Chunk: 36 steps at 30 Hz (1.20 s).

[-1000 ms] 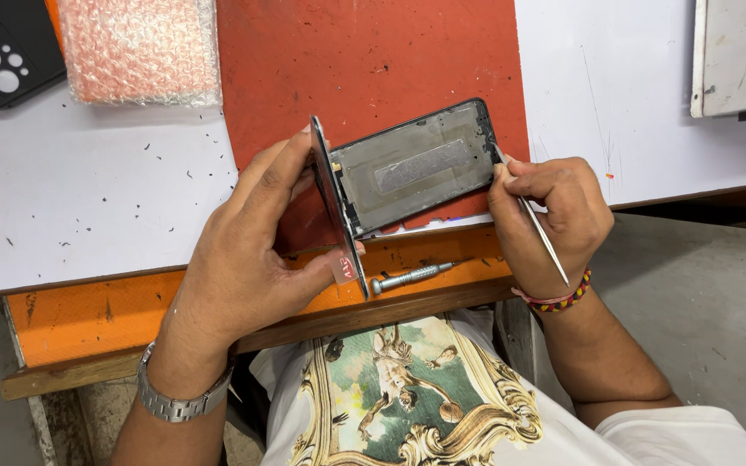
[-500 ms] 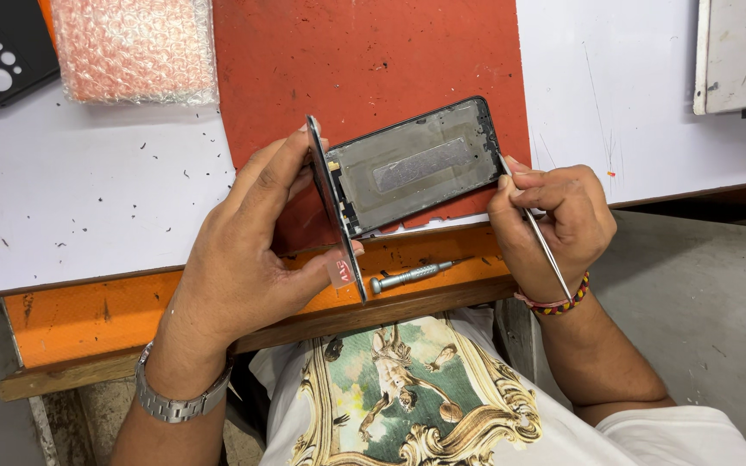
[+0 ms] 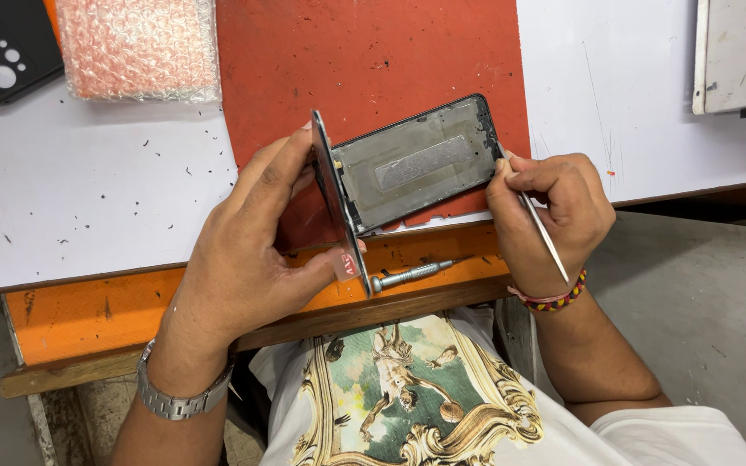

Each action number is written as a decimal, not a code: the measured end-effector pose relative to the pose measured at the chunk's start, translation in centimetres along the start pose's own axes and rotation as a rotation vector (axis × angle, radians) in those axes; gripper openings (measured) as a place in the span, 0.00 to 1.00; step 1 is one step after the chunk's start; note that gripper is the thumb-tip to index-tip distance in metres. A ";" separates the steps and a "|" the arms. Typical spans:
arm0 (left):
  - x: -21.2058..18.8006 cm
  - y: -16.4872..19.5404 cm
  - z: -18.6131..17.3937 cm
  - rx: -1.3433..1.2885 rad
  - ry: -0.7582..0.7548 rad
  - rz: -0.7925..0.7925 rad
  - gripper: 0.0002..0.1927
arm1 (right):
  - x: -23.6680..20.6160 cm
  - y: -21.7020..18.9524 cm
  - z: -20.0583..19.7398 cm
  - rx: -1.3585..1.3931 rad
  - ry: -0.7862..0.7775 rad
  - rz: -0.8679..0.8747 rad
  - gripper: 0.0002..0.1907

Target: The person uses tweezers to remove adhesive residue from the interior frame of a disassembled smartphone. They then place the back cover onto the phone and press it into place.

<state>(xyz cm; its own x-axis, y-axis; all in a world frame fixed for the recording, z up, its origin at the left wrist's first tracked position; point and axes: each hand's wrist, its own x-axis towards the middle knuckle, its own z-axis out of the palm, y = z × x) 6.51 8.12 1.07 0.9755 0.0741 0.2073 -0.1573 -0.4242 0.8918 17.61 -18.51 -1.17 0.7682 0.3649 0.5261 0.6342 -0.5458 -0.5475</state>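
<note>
At the centre of the frame my left hand (image 3: 252, 250) grips a thin phone panel (image 3: 338, 207) stood on edge, hinged open from the grey phone frame (image 3: 416, 164), while my right hand (image 3: 546, 216) is closed around a slim metal tool (image 3: 546, 235) at the frame's right end. Below them a small screwdriver (image 3: 412, 274) lies on the orange table edge (image 3: 88, 311). A red mat (image 3: 373, 52) sits behind, with bubble wrap (image 3: 135, 47) and a black phone case (image 3: 2, 47) at upper left.

phone frame (image 3: 416, 164) on mat (image 3: 373, 52) | screwdriver (image 3: 412, 275) before it, perhaps touching
</note>
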 end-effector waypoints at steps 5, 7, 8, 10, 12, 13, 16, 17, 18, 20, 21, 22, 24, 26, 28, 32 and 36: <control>0.0 -0.1 0.1 0.008 -0.007 -0.024 0.55 | 0.0 0.3 0.2 0.044 0.009 0.012 0.11; 0.0 -0.2 0.2 0.012 -0.009 -0.024 0.55 | -0.2 0.4 0.3 0.068 0.017 0.027 0.11; 0.0 -0.2 0.2 0.019 -0.010 -0.024 0.55 | -0.2 0.5 0.4 0.074 0.023 0.037 0.11; -0.1 -0.3 0.3 0.029 -0.009 -0.027 0.55 | -0.3 0.5 0.5 0.076 0.034 0.047 0.11; -0.1 -0.4 0.3 0.042 -0.002 -0.033 0.55 | -0.4 0.6 0.6 0.074 0.049 0.045 0.12; -0.2 -0.4 0.3 0.041 -0.001 -0.029 0.55 | -0.4 0.6 0.5 0.079 0.045 0.067 0.11; -0.2 -0.5 0.3 0.041 0.001 -0.022 0.56 | -0.5 0.5 0.4 0.102 0.036 0.114 0.12; -0.2 -0.5 0.3 0.042 0.001 -0.023 0.56 | -0.5 0.5 0.3 0.114 0.034 0.119 0.12; -0.2 -0.5 0.3 0.044 0.001 -0.023 0.56 | -0.5 0.5 0.2 0.128 0.032 0.123 0.13; -0.2 -0.6 0.3 0.042 -0.001 -0.018 0.55 | -0.6 0.4 0.1 0.157 0.034 0.131 0.14; -0.2 -0.6 0.3 0.039 -0.003 -0.015 0.55 | -0.6 0.4 0.1 0.169 0.035 0.135 0.15; -0.3 -0.6 0.4 0.049 -0.002 -0.017 0.54 | -0.6 0.3 0.1 0.162 0.032 0.130 0.15; -0.2 -0.6 0.3 0.071 0.000 -0.017 0.54 | -0.5 0.3 0.1 0.149 0.031 0.117 0.14; -0.2 -0.6 0.3 0.044 0.003 -0.017 0.54 | -0.4 0.3 0.2 0.129 0.039 0.119 0.13; -0.2 -0.5 0.2 0.033 0.003 -0.019 0.54 | -0.2 0.3 0.3 0.093 0.038 0.107 0.12; -0.2 -0.5 0.2 0.038 0.003 -0.026 0.54 | 0.1 0.3 0.2 0.075 0.014 0.086 0.11; -0.2 -0.5 0.3 0.008 0.003 -0.033 0.54 | -0.1 0.4 0.1 0.117 0.029 0.127 0.12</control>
<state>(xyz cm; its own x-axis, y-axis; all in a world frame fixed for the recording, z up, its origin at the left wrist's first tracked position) 6.49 7.99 0.48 0.9797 0.0909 0.1786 -0.1234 -0.4282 0.8952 17.74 -18.65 -1.51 0.8410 0.2762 0.4653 0.5395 -0.4943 -0.6817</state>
